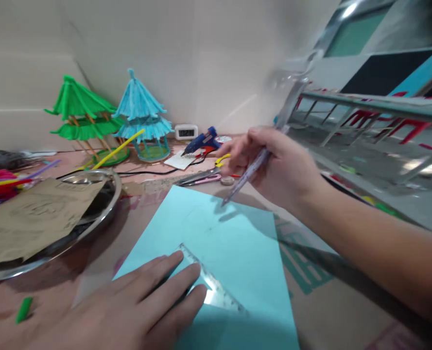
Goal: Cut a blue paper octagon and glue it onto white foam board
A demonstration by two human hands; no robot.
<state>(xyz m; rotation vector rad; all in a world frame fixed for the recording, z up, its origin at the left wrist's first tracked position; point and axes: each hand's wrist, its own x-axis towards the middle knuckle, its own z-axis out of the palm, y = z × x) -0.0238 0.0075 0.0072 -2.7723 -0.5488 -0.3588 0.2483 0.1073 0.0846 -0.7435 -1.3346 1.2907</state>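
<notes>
At centre frame a light blue paper sheet lies flat on the desk. A clear plastic ruler rests on its lower part, pinned by the left hand, fingers spread flat and together. The right hand, upper right of the sheet, has its fingers clamped on a pen whose tip hovers just over the paper. Marking looks to be the step in hand; a steady ruler seems called for. Scissors and a glue gun lie beyond.
</notes>
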